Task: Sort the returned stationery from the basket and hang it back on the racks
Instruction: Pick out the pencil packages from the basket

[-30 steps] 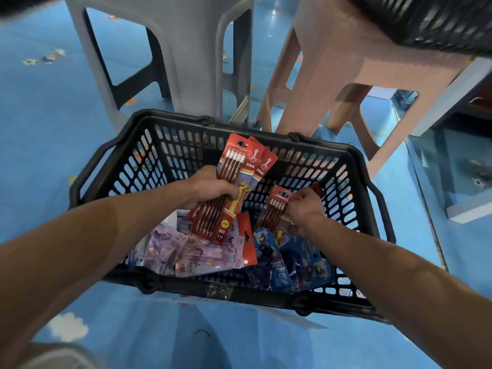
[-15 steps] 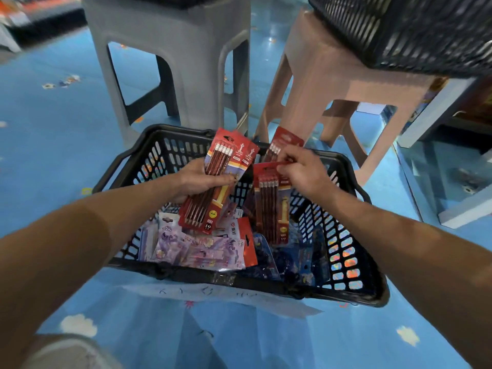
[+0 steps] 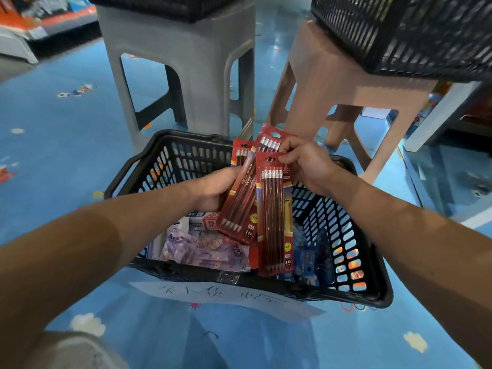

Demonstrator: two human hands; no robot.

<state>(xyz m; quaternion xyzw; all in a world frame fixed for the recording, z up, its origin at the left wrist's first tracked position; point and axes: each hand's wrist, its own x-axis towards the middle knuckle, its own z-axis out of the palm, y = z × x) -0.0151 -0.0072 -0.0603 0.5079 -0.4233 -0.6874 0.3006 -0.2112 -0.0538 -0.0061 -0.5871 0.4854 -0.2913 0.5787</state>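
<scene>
over the black basket point(image 3: 159, 141) on the blue floor point(image 3: 53, 161), both hands now meet at one bundle of red pencil packs point(image 3: 239, 206). a second ago the right hand point(image 3: 306, 163) was down among the goods, closing on a pack. half a second ago it had lifted that pack clear. now it has carried it across, so the long pack point(image 3: 274, 217) hangs straight down in front and overlaps the tilted ones in the left hand point(image 3: 213, 187).

the right grip pinches the card tops near the hang holes. it seems to hold a second pack behind, though the overlap makes that hard to tell. the left grip is wrapped round the middle of its tilted packs and has risen a little with them. the whole bundle sits above the basket's far half, clear of what lies inside.

purple packets point(image 3: 202, 251) and blue packs point(image 3: 314, 259) are left in the basket. from where i stand, the pencil kind looks to be gathering into one hand, so sorting is under way. nothing has gone to a rack yet, and no rack shows in this view.
</scene>
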